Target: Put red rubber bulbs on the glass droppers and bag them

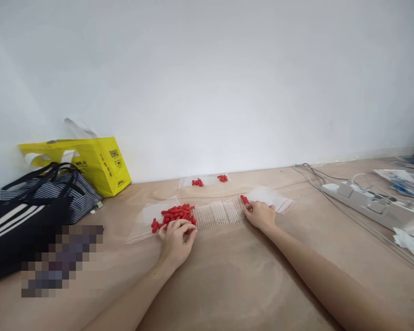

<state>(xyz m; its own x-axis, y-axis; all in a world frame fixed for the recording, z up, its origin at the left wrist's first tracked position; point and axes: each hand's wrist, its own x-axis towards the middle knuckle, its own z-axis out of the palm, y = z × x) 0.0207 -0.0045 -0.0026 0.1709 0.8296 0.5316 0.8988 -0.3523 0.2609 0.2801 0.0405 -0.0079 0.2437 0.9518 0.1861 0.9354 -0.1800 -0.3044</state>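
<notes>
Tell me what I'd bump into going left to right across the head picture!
Black bag with white stripes → yellow shopping bag with white handles → heap of small red elongated pieces → row of thin pale sticks → right hand → long white power strip.

a single camera, worn on the person's head, looks forward and slightly down across the table (221, 280) from its near side. it faces the pale wall (214, 82), which fills the upper half. the forearms (310, 271) rise from the bottom edge, putting the left hand (177, 243) and right hand (262, 216) at middle distance. the wide view spans yellow bag (105, 172) to power strip (382, 208).
</notes>
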